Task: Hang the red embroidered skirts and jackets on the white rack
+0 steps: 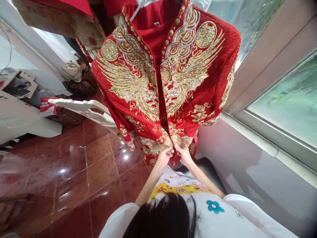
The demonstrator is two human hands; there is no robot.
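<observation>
dark hair (160, 215) nearest cam | red embroidered jacket (178, 89) hung up ahead, beside window (284, 102) | l hand (165, 156) + r hand (184, 155) both pinching its lower front edges | prob. weighty, stiff where embroidered, softer betw., could snag; best held by edges, w/ light pinch

You're in a clothes shop or home, can't tell which: hanging embroidered jacket (178, 82), window (289, 102), tiled floor (99, 167).
</observation>
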